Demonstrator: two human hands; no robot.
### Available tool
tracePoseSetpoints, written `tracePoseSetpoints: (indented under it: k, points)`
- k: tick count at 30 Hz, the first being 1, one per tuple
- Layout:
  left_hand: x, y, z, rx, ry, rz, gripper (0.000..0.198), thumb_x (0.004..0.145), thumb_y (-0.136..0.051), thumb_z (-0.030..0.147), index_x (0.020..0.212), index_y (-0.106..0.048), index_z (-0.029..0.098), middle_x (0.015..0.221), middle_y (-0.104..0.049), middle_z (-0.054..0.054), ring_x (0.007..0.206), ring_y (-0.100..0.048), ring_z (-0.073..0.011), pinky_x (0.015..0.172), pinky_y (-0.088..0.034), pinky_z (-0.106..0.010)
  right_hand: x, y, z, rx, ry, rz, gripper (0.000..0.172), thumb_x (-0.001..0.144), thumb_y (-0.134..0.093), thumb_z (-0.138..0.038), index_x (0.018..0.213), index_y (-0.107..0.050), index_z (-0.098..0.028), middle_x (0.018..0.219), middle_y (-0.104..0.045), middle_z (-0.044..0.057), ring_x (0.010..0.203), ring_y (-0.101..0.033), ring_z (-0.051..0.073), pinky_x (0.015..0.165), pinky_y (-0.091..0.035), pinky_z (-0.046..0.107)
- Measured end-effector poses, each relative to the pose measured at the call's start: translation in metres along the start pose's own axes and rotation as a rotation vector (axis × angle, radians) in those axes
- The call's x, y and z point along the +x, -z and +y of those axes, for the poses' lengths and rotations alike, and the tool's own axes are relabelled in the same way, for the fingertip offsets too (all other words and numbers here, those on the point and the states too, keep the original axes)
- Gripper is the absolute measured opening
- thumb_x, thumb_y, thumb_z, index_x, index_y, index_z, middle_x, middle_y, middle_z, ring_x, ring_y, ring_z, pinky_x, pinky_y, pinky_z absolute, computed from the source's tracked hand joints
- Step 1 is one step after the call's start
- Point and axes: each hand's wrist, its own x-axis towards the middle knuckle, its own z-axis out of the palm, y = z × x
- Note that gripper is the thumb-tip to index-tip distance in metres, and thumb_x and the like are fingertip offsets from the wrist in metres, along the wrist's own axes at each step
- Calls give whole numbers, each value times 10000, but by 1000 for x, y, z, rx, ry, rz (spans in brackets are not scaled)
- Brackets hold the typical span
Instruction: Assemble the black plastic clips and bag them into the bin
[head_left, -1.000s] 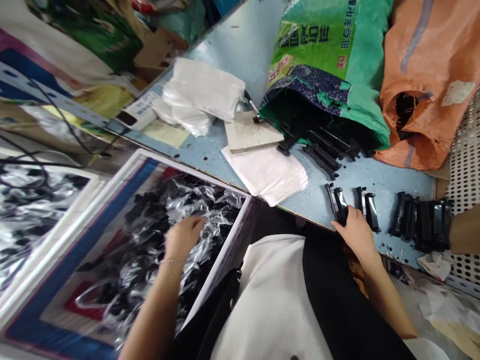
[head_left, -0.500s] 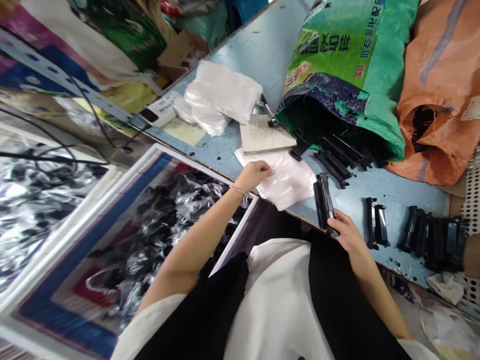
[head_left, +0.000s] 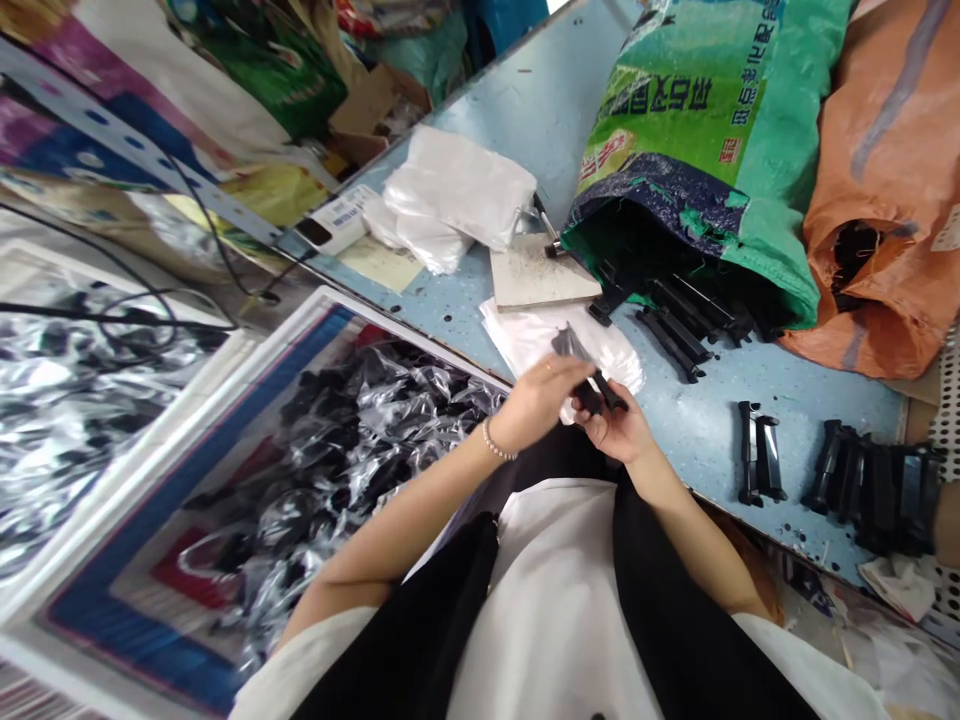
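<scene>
My two hands meet just above the near edge of the blue table [head_left: 525, 110]. Pinched in my right hand [head_left: 619, 430] is a long black plastic part [head_left: 585, 368]. My left hand [head_left: 538, 400] is closed on the same part, over a stack of clear plastic bags [head_left: 540, 335]; whether it also holds a bag I cannot tell. A pair of black parts [head_left: 759, 455] lies to the right on the table, with a denser row of black parts [head_left: 870, 480] beyond it.
A green woven sack [head_left: 690, 150] spills black parts [head_left: 675, 320] onto the table. An orange sack [head_left: 885, 200] lies to its right. White folded bags [head_left: 450, 195] and a beige board [head_left: 536, 275] sit behind. A large sack of bagged black parts [head_left: 337, 440] stands at my left.
My right hand picked a black part off the table edge and carried it left. My left hand rose out of the big sack, touched the bag stack, then joined the right hand.
</scene>
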Motion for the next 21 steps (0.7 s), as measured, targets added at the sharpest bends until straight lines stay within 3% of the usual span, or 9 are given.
tracePoseSetpoints:
  k: [3,5,7,9,12,14,16,18,21]
  points:
    - [-22,-15,32,-118,-64,-36,434,1015,-406,103,1402,-564,220,1243,-680,-129,1113,-668,-193,953,-599,-375,-11,0,7,-175,238,182,286,786,-773,-448,824,-604,-221,785,-669,-13,753,-650,148,708,-612,271]
    - [-34,-26,39,-96,-46,-65,470,998,-499,160,1465,-501,218,1255,-651,-144,1133,-656,-226,955,-601,-408,-23,-2,14,-368,334,242,280,778,-783,-447,846,-619,-230,854,-695,-8,872,-671,174,845,-603,316]
    - [-41,-34,40,-9,-27,-92,482,964,-592,233,1440,-524,203,1164,-658,-137,1077,-666,-252,915,-611,-432,-38,-6,21,-549,355,198,295,797,-770,-451,949,-656,-226,999,-726,17,1030,-674,202,980,-560,355]
    - [-42,-33,44,47,-13,-96,374,947,-613,255,1317,-616,202,1006,-670,-98,942,-679,-232,840,-619,-396,-54,-12,26,-645,354,90,385,805,-776,-428,1114,-664,-227,1169,-718,36,1162,-650,216,1078,-506,383]
    - [-43,2,62,-16,93,-64,209,935,-632,275,1134,-681,232,891,-682,-51,798,-669,-183,754,-605,-316,-81,-22,26,-714,325,-106,532,822,-778,-431,1301,-639,-248,1360,-656,55,1290,-599,230,1154,-448,416]
    - [-54,45,73,-38,251,-71,182,906,-682,353,1075,-692,286,878,-707,-15,738,-663,-175,693,-594,-305,-102,-24,19,-794,270,-239,515,851,-752,-458,1312,-666,-246,1394,-644,73,1310,-592,244,1148,-453,433]
    - [-78,93,70,44,452,-104,184,865,-681,487,1004,-708,369,849,-726,35,663,-664,-193,589,-574,-326,-125,-16,6,-893,253,-255,465,900,-699,-474,1304,-685,-243,1344,-679,87,1237,-641,244,1084,-504,431]
    - [-118,133,48,172,677,-120,266,744,-669,656,877,-717,431,807,-755,90,618,-691,-239,483,-547,-358,-148,6,-10,-1051,338,-26,433,953,-626,-477,1323,-671,-258,1284,-705,90,1138,-679,235,1021,-535,431]
    - [-197,166,0,395,1031,-315,323,637,-596,683,587,-658,370,478,-641,108,415,-636,-266,368,-481,-360,-179,58,-33,-1434,571,681,475,969,-565,-510,1358,-628,-244,1319,-658,137,1166,-633,289,1039,-492,506]
